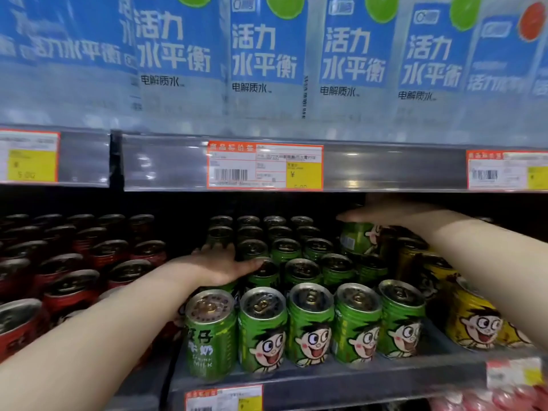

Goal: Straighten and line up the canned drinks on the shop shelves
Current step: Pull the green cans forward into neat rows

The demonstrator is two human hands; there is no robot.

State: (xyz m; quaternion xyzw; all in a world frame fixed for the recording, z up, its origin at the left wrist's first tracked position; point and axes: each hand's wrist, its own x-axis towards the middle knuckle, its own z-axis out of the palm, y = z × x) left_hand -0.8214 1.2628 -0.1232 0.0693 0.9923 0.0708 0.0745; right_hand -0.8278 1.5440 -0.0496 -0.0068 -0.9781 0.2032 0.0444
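Green cans (310, 321), raised can (357, 239) in right grip (388, 215), left grip (219, 266) atop row

Left arm (103, 330) comes in from 8 o'clock with the left hand (219, 265) palm-down, fingers loosely spread, while the right arm (489, 262) reaches in from 3 o'clock, right hand (385, 213) palm-down, grip too blurry to call.
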